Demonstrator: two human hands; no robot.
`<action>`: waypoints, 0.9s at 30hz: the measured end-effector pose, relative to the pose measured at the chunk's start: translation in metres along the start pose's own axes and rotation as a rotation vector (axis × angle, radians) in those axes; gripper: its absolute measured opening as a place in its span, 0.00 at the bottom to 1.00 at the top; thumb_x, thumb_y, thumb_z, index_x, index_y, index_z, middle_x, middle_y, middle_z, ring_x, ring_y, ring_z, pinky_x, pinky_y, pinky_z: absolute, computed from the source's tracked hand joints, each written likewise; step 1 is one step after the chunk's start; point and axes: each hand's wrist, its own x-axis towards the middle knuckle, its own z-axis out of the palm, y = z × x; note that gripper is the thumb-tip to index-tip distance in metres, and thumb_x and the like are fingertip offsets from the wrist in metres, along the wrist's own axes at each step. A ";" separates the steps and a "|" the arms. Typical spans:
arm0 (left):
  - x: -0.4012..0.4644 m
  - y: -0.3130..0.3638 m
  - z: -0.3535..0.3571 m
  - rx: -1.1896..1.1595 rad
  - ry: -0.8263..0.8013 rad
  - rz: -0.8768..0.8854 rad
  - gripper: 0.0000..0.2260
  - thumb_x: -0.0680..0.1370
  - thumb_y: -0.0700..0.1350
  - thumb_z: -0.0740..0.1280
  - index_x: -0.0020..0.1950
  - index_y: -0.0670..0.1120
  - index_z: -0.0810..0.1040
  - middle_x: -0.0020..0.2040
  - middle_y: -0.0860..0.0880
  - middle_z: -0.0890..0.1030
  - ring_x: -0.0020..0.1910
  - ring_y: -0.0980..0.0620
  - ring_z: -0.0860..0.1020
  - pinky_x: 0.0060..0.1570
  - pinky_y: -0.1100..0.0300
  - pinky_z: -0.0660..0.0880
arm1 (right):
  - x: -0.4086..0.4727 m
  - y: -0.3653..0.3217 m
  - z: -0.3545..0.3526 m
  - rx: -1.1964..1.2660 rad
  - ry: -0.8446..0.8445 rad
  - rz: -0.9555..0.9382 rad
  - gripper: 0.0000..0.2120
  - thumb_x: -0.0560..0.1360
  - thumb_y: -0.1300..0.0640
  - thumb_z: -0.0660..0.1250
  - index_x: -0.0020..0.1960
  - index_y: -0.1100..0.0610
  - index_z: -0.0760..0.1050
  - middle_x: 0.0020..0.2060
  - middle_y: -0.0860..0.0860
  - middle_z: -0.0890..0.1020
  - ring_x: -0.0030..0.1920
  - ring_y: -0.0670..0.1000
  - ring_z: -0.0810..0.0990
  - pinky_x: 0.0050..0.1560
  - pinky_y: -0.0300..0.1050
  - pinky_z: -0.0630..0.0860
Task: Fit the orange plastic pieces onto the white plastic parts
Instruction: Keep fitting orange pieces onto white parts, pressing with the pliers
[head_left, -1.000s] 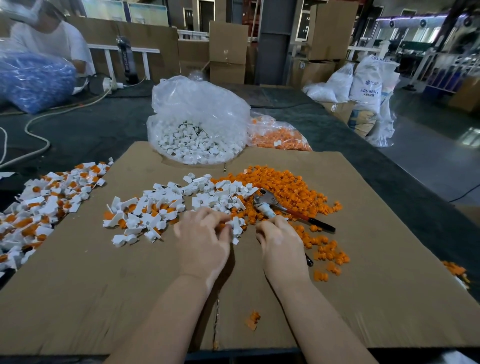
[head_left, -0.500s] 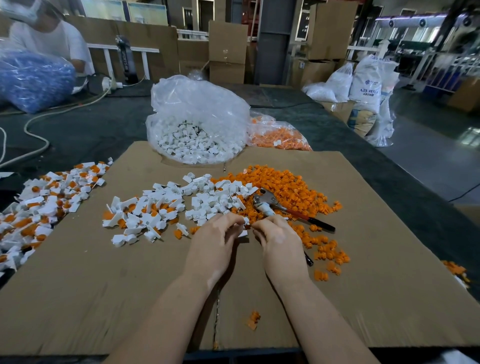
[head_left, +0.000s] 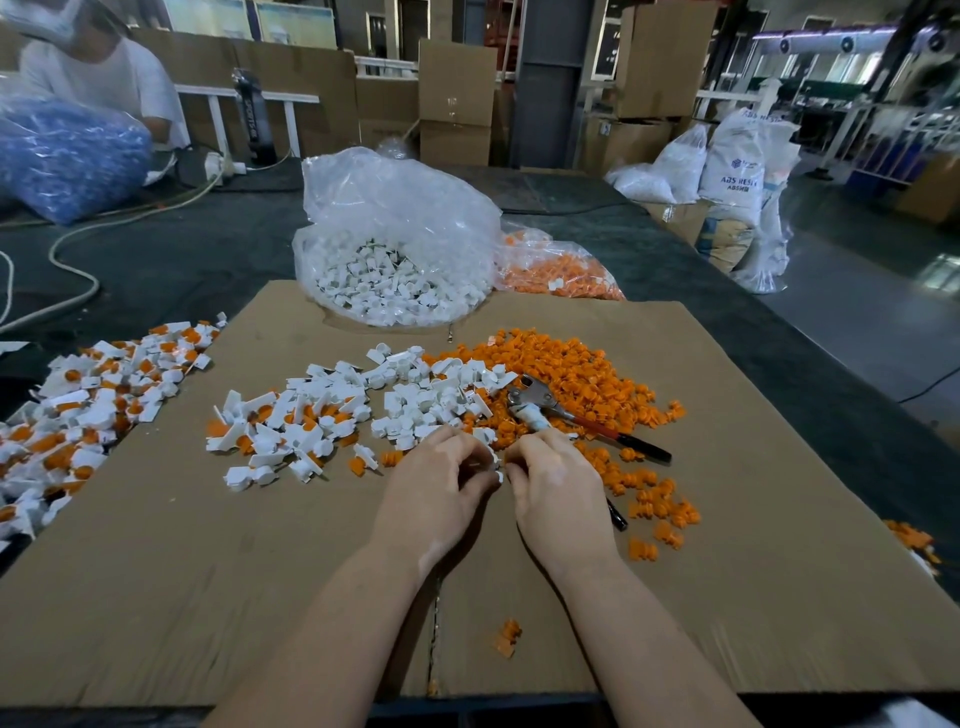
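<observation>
Flat brown cardboard sheet (head_left: 727, 519) covers a dark worktable in a warehouse, where two bare hands meet at its centre. Left hand (head_left: 439, 493) and right hand (head_left: 558, 491) are curled fingertip to fingertip around one small white plastic part (head_left: 498, 475), only a sliver of it showing between them; whether an orange piece is in the grip cannot be told. Just beyond the knuckles lies a loose heap of white plastic parts (head_left: 426, 395), too many to count, and beyond and right of the right hand a spread of small orange plastic pieces (head_left: 571, 374), likewise uncountable. One pair of metal pliers with red-and-black handles (head_left: 582, 421) rests on the orange spread, just beyond the right hand. Left of the left hand lie two groups of white parts with orange showing in them: one near (head_left: 280, 431), one at the sheet's far left edge (head_left: 88, 405). A single orange piece (head_left: 506, 638) sits between the forearms. Farther off stand two clear plastic bags, one of white parts (head_left: 395, 249), one of orange pieces (head_left: 556, 265).
</observation>
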 end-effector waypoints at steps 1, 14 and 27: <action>0.000 0.000 0.000 0.002 -0.005 0.005 0.05 0.75 0.47 0.69 0.48 0.48 0.79 0.43 0.57 0.73 0.42 0.59 0.70 0.39 0.71 0.61 | 0.000 0.000 0.000 -0.004 -0.002 -0.001 0.07 0.77 0.60 0.62 0.50 0.60 0.77 0.49 0.53 0.77 0.48 0.51 0.76 0.50 0.42 0.72; 0.001 0.000 0.003 0.029 -0.073 0.041 0.06 0.76 0.51 0.67 0.51 0.52 0.77 0.46 0.54 0.76 0.46 0.55 0.72 0.43 0.63 0.68 | 0.000 0.000 0.001 -0.065 -0.061 -0.035 0.09 0.76 0.63 0.63 0.54 0.56 0.76 0.49 0.51 0.74 0.49 0.51 0.73 0.45 0.44 0.73; 0.001 -0.002 -0.002 -0.137 -0.005 -0.066 0.08 0.75 0.48 0.69 0.53 0.50 0.81 0.44 0.57 0.73 0.42 0.61 0.71 0.41 0.77 0.65 | -0.003 -0.002 -0.001 0.015 0.037 -0.043 0.05 0.77 0.58 0.63 0.45 0.59 0.75 0.42 0.52 0.78 0.45 0.52 0.75 0.43 0.47 0.74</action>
